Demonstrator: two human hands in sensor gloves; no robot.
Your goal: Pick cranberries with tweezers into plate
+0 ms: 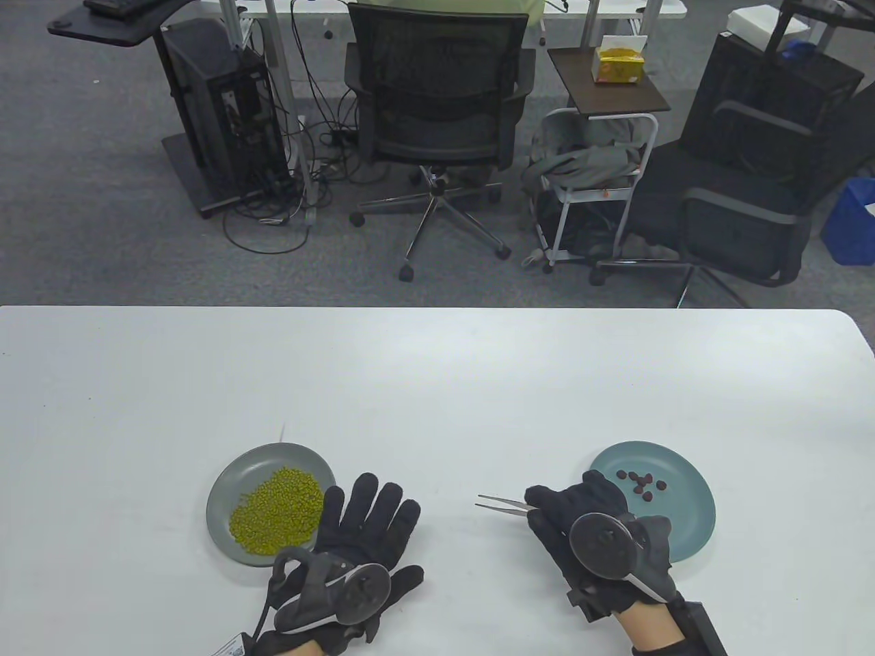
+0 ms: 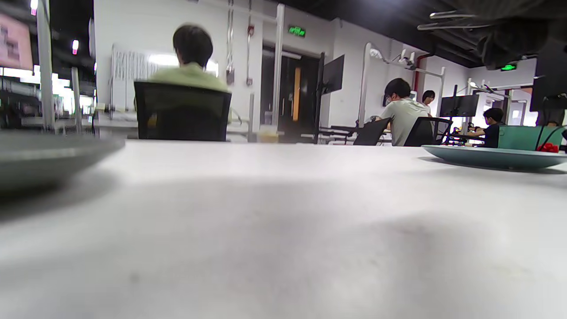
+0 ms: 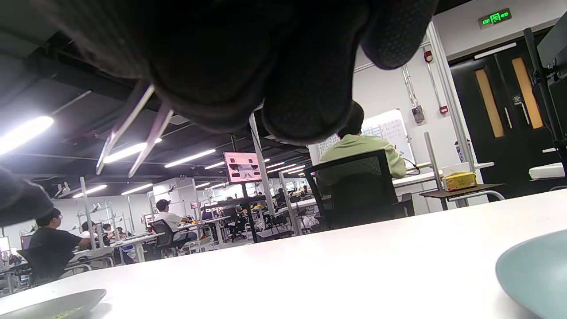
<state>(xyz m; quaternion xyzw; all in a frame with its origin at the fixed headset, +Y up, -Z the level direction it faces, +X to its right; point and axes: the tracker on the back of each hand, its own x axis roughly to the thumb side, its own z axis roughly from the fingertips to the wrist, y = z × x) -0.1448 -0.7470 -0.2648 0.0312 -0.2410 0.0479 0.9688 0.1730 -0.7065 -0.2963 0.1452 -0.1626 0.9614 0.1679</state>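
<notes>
My right hand point(image 1: 588, 523) grips metal tweezers point(image 1: 500, 506) whose two tips stand apart, empty, and point left over the bare table. The tweezers also show in the right wrist view point(image 3: 133, 133), sticking out from under my gloved fingers point(image 3: 248, 57). Just right of that hand is a teal plate point(image 1: 690, 506) with several dark red cranberries point(image 1: 641, 482) on it. My left hand point(image 1: 362, 540) rests flat on the table with fingers spread, holding nothing, beside a grey plate point(image 1: 236, 475) of green beans point(image 1: 277, 509).
The white table point(image 1: 437, 383) runs wide beyond both plates. In the left wrist view the grey plate rim point(image 2: 48, 155) is at left and the teal plate point(image 2: 491, 156) at right. Office chairs and desks stand past the far edge.
</notes>
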